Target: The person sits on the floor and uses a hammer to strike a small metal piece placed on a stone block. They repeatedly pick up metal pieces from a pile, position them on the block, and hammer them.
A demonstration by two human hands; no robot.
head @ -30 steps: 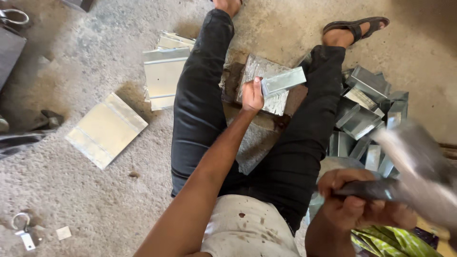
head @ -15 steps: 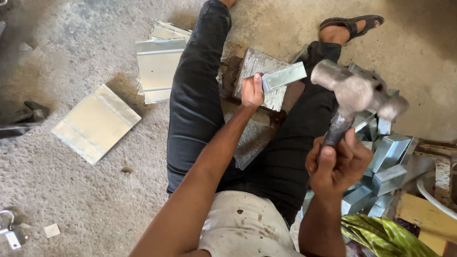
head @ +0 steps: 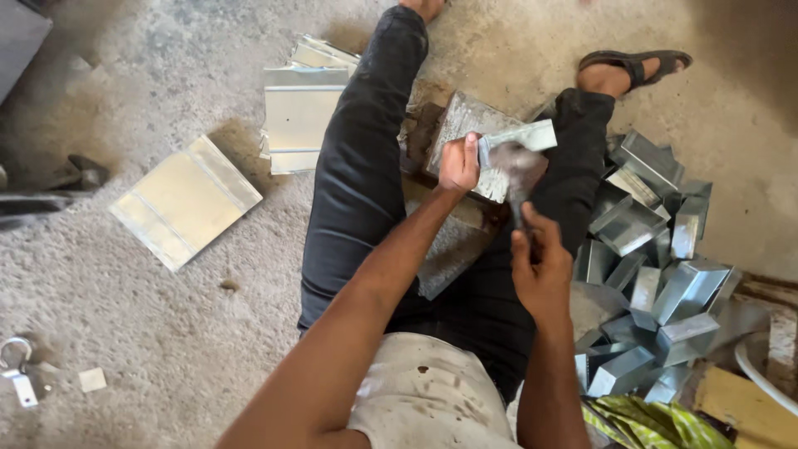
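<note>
I sit on the concrete floor with my legs spread. My left hand [head: 458, 164] grips one end of a folded sheet-metal piece [head: 525, 135], holding it on a metal block [head: 465, 125] between my legs. My right hand [head: 539, 262] is closed around the handle of a hammer [head: 517, 170]. The hammer's head is blurred and sits right at the metal piece, just right of my left hand.
A pile of several folded metal pieces [head: 657, 266] lies by my right leg. Flat metal sheets [head: 299, 112] are stacked beyond my left leg, and another sheet [head: 184, 201] lies further left. A padlock [head: 17, 366] sits at the lower left.
My right hand has swung the hammer from raised at the right down onto the metal piece. My left hand has kept its grip in place.
</note>
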